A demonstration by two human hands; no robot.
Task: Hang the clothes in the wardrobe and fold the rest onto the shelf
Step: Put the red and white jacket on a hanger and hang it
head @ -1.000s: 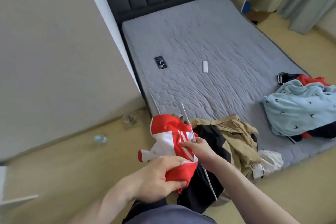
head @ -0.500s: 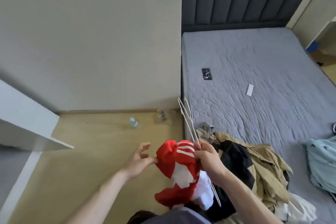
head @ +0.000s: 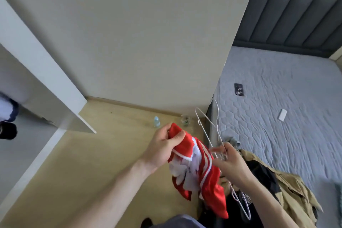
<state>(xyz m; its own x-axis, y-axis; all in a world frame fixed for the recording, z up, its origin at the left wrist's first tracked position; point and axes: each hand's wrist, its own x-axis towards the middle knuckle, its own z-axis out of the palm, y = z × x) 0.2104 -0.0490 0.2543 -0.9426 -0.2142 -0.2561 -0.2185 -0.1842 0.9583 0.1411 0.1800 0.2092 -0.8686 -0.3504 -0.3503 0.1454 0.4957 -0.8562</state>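
Left hand up front, thumb and fingers pinching the top edge of the red and white garment, bunching the cloth at what may be its collar, and the rest of it hangs limp below the knuckles. Just to its right, the right hand is curled round the white wire hangers, more than one by the look of it, hooks poking up and away from the fingers, the lower bars trailing down past the wrist. The two hands are close, garment between them, touching both. This fabric looks thin and light, floppy, likely a bit slick; I'd say it wants holding at the neckline or shoulders so the hanger can slide in. The wire itself looks springy and easy to tangle. Beyond the right hand, a heap of tan and black clothes on the edge of the bed, with a phone farther out. Out past the left hand, the open wardrobe door, and a small bottle on the floor
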